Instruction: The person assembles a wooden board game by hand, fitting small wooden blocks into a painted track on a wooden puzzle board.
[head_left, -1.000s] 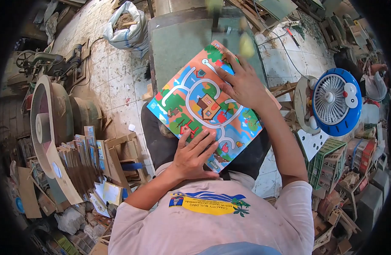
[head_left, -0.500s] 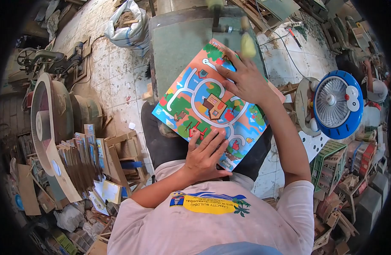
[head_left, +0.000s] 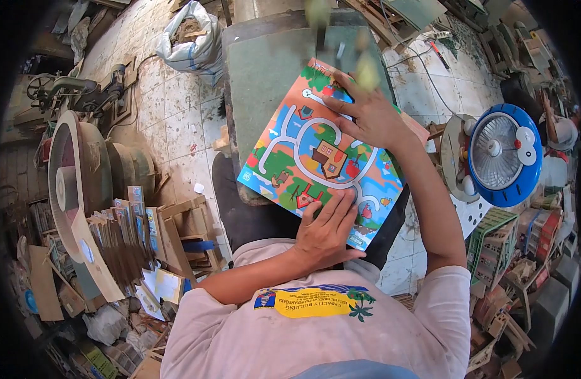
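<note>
A colourful printed maze board [head_left: 284,161], with white curved tracks, a house and trees, lies at an angle on a green worktable [head_left: 259,69]. My left hand [head_left: 328,230] rests on its near edge, fingers flat on the print and thumb along the edge. Across the far right part lies my right hand [head_left: 376,120], fingers spread and pressing on the surface. Just beyond the board's far corner, blurred yellowish machine parts [head_left: 368,69] hang over the table; their exact form cannot be made out.
A blue fan [head_left: 504,155] stands on the right near stacked green crates [head_left: 489,237]. To the left are a large wheel-shaped machine [head_left: 66,189] and a row of thin boards [head_left: 120,237]. A white sack [head_left: 189,54] sits beyond the table. Another person [head_left: 561,132] is at far right.
The board has turned slightly counterclockwise, its near corner swinging right while the far corner stays almost in place. My left hand has moved right with it; my right hand has shifted slightly.
</note>
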Available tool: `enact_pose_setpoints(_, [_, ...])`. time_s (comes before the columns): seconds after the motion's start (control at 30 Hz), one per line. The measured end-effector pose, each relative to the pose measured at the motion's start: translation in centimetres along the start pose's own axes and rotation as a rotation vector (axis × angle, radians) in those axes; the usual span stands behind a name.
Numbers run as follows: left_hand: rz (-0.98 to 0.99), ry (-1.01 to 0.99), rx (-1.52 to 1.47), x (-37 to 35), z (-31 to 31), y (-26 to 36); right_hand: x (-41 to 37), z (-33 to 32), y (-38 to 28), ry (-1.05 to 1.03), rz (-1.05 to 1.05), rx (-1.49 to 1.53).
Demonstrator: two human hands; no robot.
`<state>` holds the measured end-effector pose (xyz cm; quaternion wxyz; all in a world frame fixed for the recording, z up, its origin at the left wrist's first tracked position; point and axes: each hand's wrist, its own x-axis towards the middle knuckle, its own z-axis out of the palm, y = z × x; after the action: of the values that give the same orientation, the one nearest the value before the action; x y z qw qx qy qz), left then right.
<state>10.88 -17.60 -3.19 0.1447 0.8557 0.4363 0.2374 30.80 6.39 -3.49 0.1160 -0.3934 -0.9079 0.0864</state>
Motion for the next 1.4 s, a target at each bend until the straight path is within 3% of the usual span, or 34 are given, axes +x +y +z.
enact_pose_setpoints(1.2, [-0.039, 0.005, -0.038, 2.2, 1.1, 1.6, 0.0, -0.2, -0.2, 0.034, 0.036, -0.014])
enact_pose_setpoints(1.4, [-0.034, -0.077, -0.043, 2.6, -0.7, 1.3, -0.1, -0.3, -0.1, 0.044, 0.023, -0.001])
